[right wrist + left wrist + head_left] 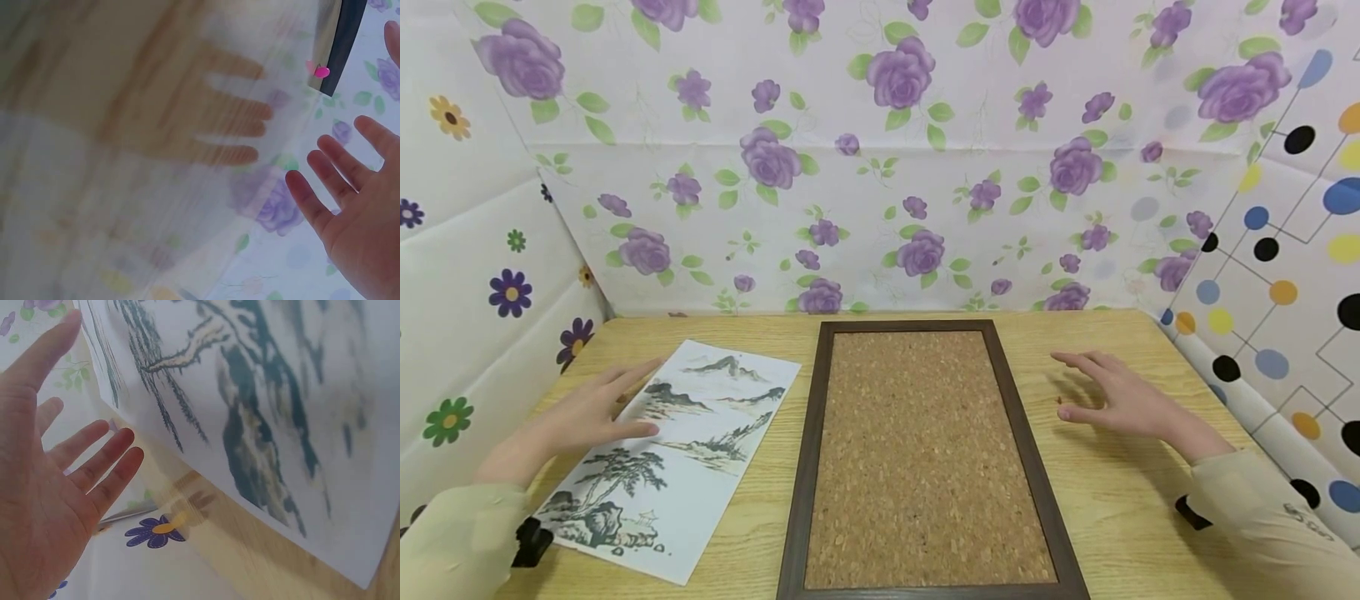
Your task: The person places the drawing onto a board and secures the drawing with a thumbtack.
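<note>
My left hand is at the left edge of a sheet with an ink landscape painting; its thumb overlaps the paper in the head view. In the left wrist view the fingers of this hand are spread beside the sheet, holding nothing. To the right of a framed cork board, my right hand is over the wooden table with its fingers extended and thumb apart. The right wrist view shows that hand's palm and spread fingers, again with nothing in them. A small pink thing appears there by a dark frame edge.
The cork board's dark brown frame lies flat mid-table. Around the wooden table stand a purple-flowered backdrop, a flowered left side and a dotted right side. Black bands show at both wrists.
</note>
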Tool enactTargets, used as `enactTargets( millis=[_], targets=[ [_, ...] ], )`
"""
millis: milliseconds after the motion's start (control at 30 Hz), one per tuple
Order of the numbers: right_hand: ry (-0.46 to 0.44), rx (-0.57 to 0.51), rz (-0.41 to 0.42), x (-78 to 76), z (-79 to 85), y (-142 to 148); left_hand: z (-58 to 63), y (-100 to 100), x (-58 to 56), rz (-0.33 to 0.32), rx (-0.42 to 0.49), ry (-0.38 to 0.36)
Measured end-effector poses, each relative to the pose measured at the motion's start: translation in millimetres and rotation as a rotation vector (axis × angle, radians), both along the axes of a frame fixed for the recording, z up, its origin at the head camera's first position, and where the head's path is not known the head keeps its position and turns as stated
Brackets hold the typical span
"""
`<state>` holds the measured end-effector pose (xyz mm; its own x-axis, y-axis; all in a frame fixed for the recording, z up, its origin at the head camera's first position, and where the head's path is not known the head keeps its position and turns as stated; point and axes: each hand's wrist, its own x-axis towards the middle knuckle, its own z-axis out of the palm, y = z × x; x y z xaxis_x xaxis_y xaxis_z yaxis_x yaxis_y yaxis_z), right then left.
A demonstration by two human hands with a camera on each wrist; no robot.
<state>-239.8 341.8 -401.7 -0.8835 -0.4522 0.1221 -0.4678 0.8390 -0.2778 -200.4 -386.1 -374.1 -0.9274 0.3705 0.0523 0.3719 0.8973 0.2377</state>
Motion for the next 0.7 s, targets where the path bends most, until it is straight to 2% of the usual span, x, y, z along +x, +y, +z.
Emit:
enactTargets(
  millis=[200, 467, 700],
  targets=[
    [-0.012, -0.009, -0.002, -0.1, -0.6, -0.3, -3.4, -3.2, -1.6, 0.034, 0.004, -0.051],
    [-0.016, 0.0, 0.02, -3.2, -2.8, 0.6, -7.5, -8.7, -4.4, 0.049, 0.045, -0.096],
    [-0.062, -0.035, 0.03, -6.0, -2.7, -1.0, -9.6, -12.9, -6.3, 0.062, 0.07, -0.133]
  ],
)
